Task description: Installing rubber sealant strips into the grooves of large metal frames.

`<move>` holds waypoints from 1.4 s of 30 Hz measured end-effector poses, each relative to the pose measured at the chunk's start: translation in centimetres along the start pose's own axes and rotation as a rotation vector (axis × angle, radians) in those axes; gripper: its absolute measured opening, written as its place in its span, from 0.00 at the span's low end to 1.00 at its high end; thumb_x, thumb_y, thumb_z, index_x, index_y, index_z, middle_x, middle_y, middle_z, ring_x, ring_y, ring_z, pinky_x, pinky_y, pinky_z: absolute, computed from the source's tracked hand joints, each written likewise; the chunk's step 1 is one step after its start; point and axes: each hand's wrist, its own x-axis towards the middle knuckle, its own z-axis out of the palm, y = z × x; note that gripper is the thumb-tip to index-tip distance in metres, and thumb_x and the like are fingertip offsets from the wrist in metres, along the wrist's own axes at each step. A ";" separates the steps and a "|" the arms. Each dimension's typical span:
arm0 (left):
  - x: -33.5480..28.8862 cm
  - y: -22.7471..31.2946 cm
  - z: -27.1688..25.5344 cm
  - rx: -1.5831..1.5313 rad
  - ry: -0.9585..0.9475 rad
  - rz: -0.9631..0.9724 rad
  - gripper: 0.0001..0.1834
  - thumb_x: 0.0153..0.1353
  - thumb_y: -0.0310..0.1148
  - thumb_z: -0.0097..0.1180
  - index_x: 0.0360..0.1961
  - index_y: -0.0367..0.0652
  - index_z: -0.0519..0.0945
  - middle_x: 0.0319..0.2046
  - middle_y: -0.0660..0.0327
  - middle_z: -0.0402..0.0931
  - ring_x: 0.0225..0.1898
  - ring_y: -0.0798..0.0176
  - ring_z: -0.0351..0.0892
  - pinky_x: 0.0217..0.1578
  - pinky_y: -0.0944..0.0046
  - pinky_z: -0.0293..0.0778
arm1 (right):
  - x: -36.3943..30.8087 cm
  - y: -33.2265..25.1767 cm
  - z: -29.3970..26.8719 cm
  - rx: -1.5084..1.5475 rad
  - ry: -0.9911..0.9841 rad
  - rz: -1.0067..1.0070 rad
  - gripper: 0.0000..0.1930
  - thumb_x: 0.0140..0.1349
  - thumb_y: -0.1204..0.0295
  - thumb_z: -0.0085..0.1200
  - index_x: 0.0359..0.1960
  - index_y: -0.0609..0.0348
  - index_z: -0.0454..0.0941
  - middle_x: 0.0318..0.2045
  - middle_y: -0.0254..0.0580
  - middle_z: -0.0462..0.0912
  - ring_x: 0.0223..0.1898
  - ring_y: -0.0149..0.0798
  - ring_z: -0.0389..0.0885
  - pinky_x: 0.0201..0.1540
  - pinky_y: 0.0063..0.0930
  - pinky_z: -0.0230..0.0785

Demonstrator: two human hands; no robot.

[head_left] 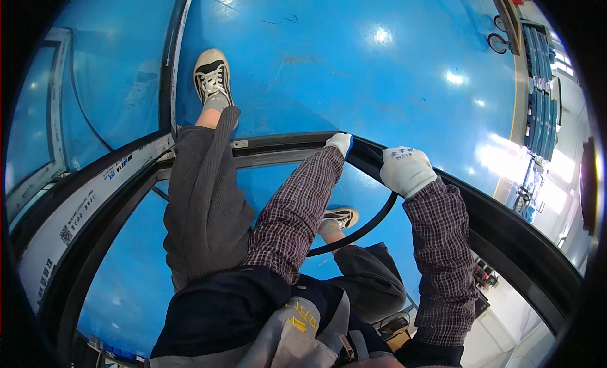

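A large dark frame (288, 140) of long profiles surrounds my legs, with a corner near my hands. My left hand (340, 142), in a white glove with a blue edge, is closed against the frame at that corner; its fingertips are hidden. Just to the right, my right hand (406, 170) is a gloved fist on the frame's right-hand profile. From under this fist a black rubber strip (379, 221) hangs in a curve, down and left inside the frame. Where the strip runs beneath my fingers is hidden.
Pale labelled film covers the left profile (85, 210). Another upright profile (171, 64) stands beside my forward shoe (213, 77). At the far left leans a pane with a light frame (55, 109). Racks with dark blue panels (540, 115) and a cart wheel (497, 43) are far right.
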 end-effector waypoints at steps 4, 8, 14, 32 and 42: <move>0.1 -0.5 -0.2 -0.042 0.007 0.003 0.15 0.61 0.34 0.45 0.43 0.39 0.79 0.40 0.54 0.79 0.41 0.52 0.76 0.44 0.58 0.70 | -0.3 0.0 0.0 0.007 0.011 0.002 0.14 0.54 0.72 0.43 0.36 0.65 0.80 0.34 0.51 0.83 0.34 0.52 0.82 0.38 0.39 0.74; 0.9 -0.9 -2.0 -0.087 -0.003 0.004 0.15 0.61 0.34 0.45 0.43 0.39 0.79 0.40 0.54 0.79 0.41 0.52 0.76 0.44 0.59 0.70 | -0.3 0.0 0.2 0.014 0.028 0.021 0.14 0.55 0.72 0.43 0.35 0.65 0.80 0.33 0.50 0.83 0.33 0.52 0.82 0.37 0.39 0.75; -3.5 -3.2 -3.4 -0.174 -0.003 0.005 0.14 0.61 0.33 0.45 0.44 0.39 0.78 0.41 0.53 0.78 0.42 0.53 0.76 0.45 0.59 0.70 | 1.7 -1.1 0.1 0.021 0.014 0.049 0.13 0.56 0.72 0.45 0.34 0.65 0.81 0.32 0.50 0.84 0.33 0.52 0.83 0.35 0.41 0.75; -5.7 -1.4 -6.5 -0.206 -0.053 -0.121 0.17 0.60 0.32 0.47 0.48 0.40 0.77 0.43 0.57 0.79 0.44 0.55 0.76 0.47 0.62 0.69 | -5.9 -1.8 2.8 0.691 0.895 -0.143 0.17 0.60 0.69 0.51 0.49 0.66 0.73 0.32 0.47 0.82 0.29 0.39 0.80 0.33 0.28 0.73; -3.0 3.4 -7.3 -0.140 -0.170 0.095 0.16 0.60 0.35 0.46 0.45 0.39 0.78 0.36 0.56 0.80 0.35 0.55 0.77 0.41 0.61 0.71 | -1.7 -7.5 27.4 1.827 0.540 0.374 0.14 0.61 0.69 0.49 0.48 0.58 0.74 0.34 0.46 0.81 0.30 0.36 0.79 0.31 0.26 0.72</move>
